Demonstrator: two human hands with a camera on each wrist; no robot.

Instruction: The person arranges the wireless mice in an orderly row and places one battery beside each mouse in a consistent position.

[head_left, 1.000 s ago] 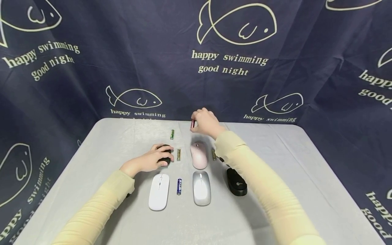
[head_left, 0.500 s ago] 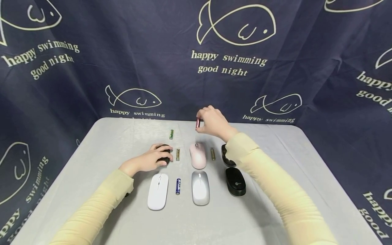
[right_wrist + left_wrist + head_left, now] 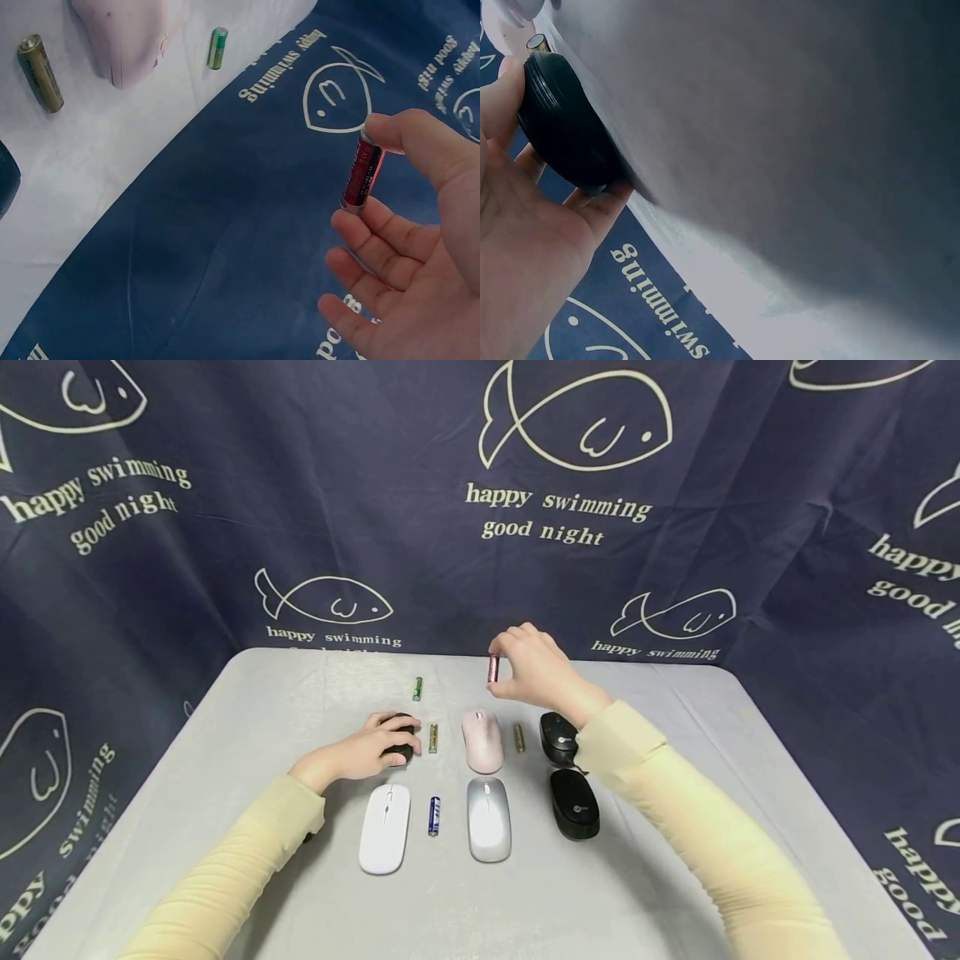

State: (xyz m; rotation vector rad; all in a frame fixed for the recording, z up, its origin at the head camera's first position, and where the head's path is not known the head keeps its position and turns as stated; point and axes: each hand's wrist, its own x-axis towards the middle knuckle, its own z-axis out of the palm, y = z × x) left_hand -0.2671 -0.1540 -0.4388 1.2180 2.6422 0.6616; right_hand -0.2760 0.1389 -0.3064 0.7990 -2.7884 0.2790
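Observation:
My right hand [image 3: 538,670] pinches a red battery [image 3: 363,172] by its two ends, thumb on one and a fingertip on the other. The hand is raised over the back of the table, beyond the pink mouse [image 3: 482,743]. On the left, my left hand [image 3: 354,755] grips a black mouse [image 3: 564,124], thumb on one side and fingers round the other. Just right of that mouse lies a gold battery [image 3: 433,739]. A green battery [image 3: 417,688] lies farther back, and a second gold battery [image 3: 40,73] sits right of the pink mouse.
In front are a white mouse [image 3: 385,828], a blue battery [image 3: 434,817] and a silver mouse [image 3: 489,820]. Two black mice stand at the right, a rear one [image 3: 558,737] and a front one [image 3: 575,803]. Patterned blue cloth [image 3: 450,577] hangs behind the table [image 3: 480,910].
My right hand has moved right with the red battery, and its sleeve has uncovered the gold battery and black mice there. The left hand has stayed on its mouse.

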